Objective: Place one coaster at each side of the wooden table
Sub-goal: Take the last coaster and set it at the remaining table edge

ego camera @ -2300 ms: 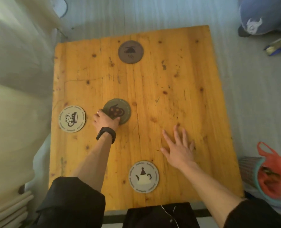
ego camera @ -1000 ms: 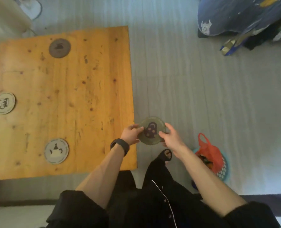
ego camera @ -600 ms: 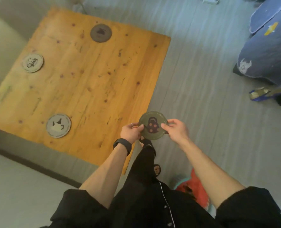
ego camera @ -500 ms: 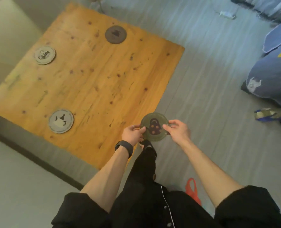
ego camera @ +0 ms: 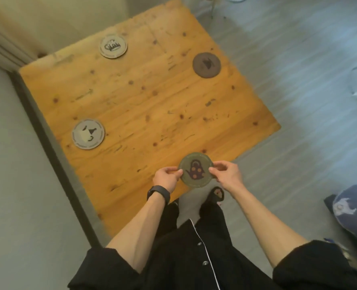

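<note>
— While three coasters are already lying flat on the wooden tabletop (ego camera: 144, 114), we are judging the job to be about three quarters done. The pale cup coaster (ego camera: 113, 46) is sitting near the edge at about eleven o'clock, the brown coaster (ego camera: 206, 65) near the edge at about one o'clock, and the pale teapot coaster (ego camera: 88, 134) near the edge at about nine o'clock.

— And the fourth one, where are we seeing it?

— We are holding the green teapot coaster (ego camera: 195, 170) in the air at about six o'clock, hovering over the nearest edge of the tabletop, partly above the wood and partly above the grey floor (ego camera: 299, 164). It is not resting on anything yet, so that near side is the one we are judging to be left.

— How are the hands sitting on it?

— Both are pinching it by the rim. The left hand (ego camera: 166, 178), with a dark wristband (ego camera: 158, 194) on that wrist, is gripping the coaster at its nine o'clock edge, fingers curled in and thumb on top. The right hand (ego camera: 225, 173) is gripping the three o'clock edge the same way. We are keeping the coaster roughly level, printed face up, with both forearms reaching forward from the dark sleeves.

— So what is remaining?

— As we are reading it, only lowering this last coaster onto the wood by the near edge and letting go.
</note>
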The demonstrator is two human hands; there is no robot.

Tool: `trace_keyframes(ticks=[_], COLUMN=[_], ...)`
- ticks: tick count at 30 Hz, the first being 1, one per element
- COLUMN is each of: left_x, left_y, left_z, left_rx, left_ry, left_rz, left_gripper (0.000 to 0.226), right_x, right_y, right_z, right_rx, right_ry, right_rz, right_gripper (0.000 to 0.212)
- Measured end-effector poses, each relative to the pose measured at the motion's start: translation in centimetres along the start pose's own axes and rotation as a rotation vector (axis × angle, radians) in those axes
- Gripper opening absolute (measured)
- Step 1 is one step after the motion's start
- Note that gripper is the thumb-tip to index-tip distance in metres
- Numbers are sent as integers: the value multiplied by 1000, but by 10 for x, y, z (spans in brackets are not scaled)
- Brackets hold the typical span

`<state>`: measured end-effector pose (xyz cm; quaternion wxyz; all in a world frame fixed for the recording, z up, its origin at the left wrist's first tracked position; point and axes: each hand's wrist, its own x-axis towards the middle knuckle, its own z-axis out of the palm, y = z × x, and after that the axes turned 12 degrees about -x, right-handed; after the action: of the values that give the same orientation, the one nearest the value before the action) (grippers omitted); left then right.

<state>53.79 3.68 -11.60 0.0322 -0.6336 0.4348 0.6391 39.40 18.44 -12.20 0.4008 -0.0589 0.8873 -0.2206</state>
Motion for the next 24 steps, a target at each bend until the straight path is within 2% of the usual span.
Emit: trace_keyframes(ticks=[6,11,13,15,24], left_x=[8,12,7,18,26], left_y=[8,32,32,-29,-2], left_z=[22,24,27,74,67], left_rx=[-27,-154,-112,-189,-28], left_ry=[225,311,331,530,497], left_rz=[-32,16,10,-213,-143], left_gripper=[25,22,17,11,12], right_x=[43,56,55,102,109], right_y=[-21,-46,-40,-10,-25], right_z=[-18,-22,-25,-10,-12], right_rx=[-207,-257,-287,-532,-473], right_ry=[-91,-14,-15,-273,-189], right_rz=[-152,-188,-175,-260,-280], right_gripper=[17,13,18,20,14])
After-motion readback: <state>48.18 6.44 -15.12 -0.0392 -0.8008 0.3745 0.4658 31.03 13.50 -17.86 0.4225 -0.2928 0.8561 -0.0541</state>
